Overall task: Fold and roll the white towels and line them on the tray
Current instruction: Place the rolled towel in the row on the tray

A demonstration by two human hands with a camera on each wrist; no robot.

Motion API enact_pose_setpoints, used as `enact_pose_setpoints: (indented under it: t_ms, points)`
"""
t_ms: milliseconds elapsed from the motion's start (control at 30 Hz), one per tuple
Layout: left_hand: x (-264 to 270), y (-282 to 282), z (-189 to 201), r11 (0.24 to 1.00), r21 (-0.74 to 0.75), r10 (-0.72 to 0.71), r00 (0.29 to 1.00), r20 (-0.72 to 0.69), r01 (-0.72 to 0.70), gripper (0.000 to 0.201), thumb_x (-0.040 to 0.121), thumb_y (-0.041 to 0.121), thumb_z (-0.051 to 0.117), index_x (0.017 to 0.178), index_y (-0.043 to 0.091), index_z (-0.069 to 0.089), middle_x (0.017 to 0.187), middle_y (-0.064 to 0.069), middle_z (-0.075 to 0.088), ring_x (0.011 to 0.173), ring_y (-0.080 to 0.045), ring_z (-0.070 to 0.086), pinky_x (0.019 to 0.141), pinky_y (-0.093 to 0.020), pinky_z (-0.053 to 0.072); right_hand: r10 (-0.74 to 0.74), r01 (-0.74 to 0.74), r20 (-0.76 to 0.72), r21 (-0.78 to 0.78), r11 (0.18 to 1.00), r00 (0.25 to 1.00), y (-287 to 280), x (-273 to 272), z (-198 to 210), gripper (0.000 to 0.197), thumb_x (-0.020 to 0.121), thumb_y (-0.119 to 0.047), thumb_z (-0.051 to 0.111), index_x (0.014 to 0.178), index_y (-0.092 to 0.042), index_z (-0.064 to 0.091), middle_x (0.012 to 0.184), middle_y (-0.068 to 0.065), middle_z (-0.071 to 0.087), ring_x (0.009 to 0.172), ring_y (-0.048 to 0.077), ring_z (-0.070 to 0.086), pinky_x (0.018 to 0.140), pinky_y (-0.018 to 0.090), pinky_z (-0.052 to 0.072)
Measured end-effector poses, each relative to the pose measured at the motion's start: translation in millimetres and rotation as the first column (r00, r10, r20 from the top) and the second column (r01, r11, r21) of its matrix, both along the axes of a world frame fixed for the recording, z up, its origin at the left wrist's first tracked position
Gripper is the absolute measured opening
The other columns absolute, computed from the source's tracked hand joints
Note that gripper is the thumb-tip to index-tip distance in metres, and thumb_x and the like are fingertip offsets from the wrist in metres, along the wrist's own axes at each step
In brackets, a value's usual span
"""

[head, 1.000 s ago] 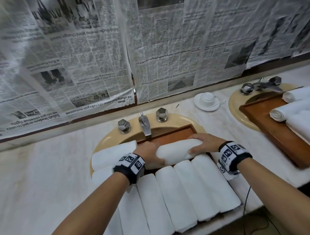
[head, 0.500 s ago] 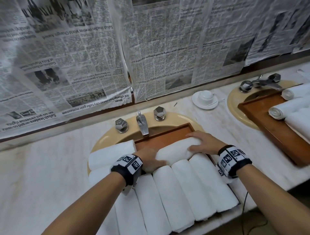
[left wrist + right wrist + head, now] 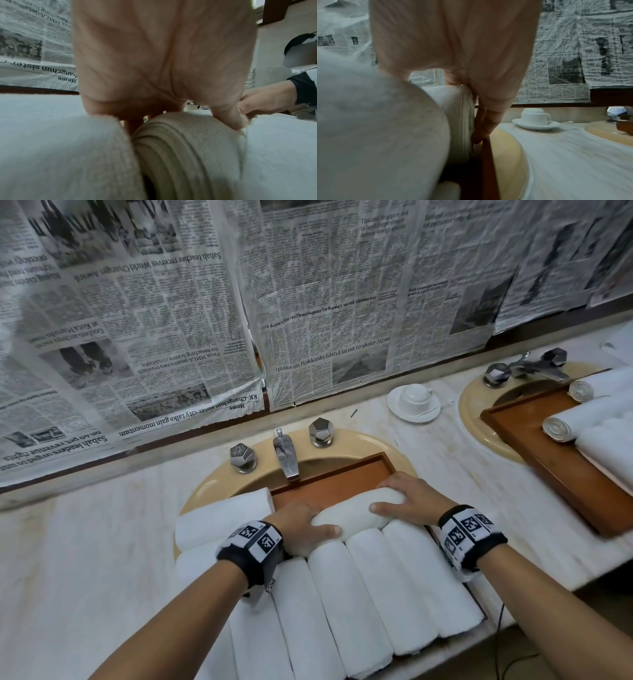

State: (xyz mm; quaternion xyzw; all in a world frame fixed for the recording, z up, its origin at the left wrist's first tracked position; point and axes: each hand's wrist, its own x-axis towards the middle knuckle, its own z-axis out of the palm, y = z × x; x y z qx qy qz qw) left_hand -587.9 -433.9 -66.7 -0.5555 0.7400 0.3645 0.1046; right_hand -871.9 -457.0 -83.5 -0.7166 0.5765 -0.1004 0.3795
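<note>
Nearest the camera, a row of rolled white towels (image 3: 359,604) is lying side by side lengthwise on the wooden tray (image 3: 329,487), which is sitting across a beige sink (image 3: 356,443). Just beyond the row, one more rolled towel (image 3: 352,510) is lying crosswise against their far ends, plump and slightly bowed, its spiral layers showing at each end in the wrist views. The left hand (image 3: 301,529) is gripping its left end, thumb curling over the front, and the right hand (image 3: 411,498) is clasping its right end, fingers running down beside the tray's rim. Another white towel (image 3: 222,517) is lying left of the left hand, over the sink's edge; its shape is probably a roll, though blur hides it. Farther along the marble table (image 3: 85,559) an upturned cup on a saucer (image 3: 414,402) is standing. Behind, newspaper (image 3: 325,302) is covering the wall, reading "quake on Hokkaido island latest to shake Japan".
</note>
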Motion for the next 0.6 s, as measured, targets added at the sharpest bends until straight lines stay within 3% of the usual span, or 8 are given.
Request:
enact_pose_setpoints:
  t_ms: [167, 267, 367, 600]
  points:
    - [-3.3, 1.5, 6.2, 0.999, 0.037, 0.004, 1.0, 0.031, -0.005, 0.059, 0.085, 0.073, 0.051, 0.131, 0.036, 0.056, 0.124, 0.008, 0.062, 0.116, -0.015, 0.053, 0.099, -0.031, 0.031, 0.03, -0.029, -0.052, 0.012, 1.0, 0.998, 4.1, -3.1, -2.3, 0.079, 0.067, -0.072, 0.07, 0.133, -0.033, 0.053, 0.125, -0.015, 0.045, 0.117, 0.007, 0.046, 0.104, 0.031, 0.038]
    - [-1.9, 2.8, 7.4, 0.999, 0.032, 0.015, 1.0, 0.018, -0.016, 0.06, 0.083, 0.075, 0.051, 0.128, 0.036, 0.058, 0.124, 0.008, 0.062, 0.116, -0.015, 0.054, 0.098, -0.032, 0.038, 0.026, -0.026, -0.072, 0.001, 1.0, 0.997, 7.4, -2.8, -4.3, 0.084, 0.07, -0.073, 0.068, 0.14, -0.032, 0.045, 0.133, -0.015, 0.039, 0.122, 0.006, 0.042, 0.106, 0.031, 0.036]
    - [3.5, 0.5, 3.3, 1.0, 0.019, 0.006, 0.999, 0.031, -0.007, 0.07, 0.077, 0.08, 0.047, 0.126, 0.032, 0.06, 0.124, 0.005, 0.061, 0.115, -0.018, 0.055, 0.1, -0.036, 0.044, -0.013, 0.013, -0.022, -0.009, 1.0, 1.0, 10.7, -3.8, -4.4, 0.077, 0.075, -0.072, 0.065, 0.138, -0.031, 0.049, 0.132, -0.017, 0.042, 0.121, 0.005, 0.045, 0.105, 0.03, 0.037]
    - [5.1, -1.8, 5.3, 0.999, 0.032, -0.008, 0.999, 0.052, 0.006, 0.065, 0.085, 0.072, 0.053, 0.128, 0.025, 0.061, 0.122, 0.001, 0.063, 0.109, -0.017, 0.056, 0.093, -0.031, 0.044, -0.064, 0.065, 0.05, -0.006, 0.998, 0.997, 10.6, -3.4, -6.5, 0.046, 0.079, -0.064, 0.067, 0.115, -0.036, 0.061, 0.115, -0.018, 0.052, 0.108, 0.002, 0.053, 0.097, 0.028, 0.042]
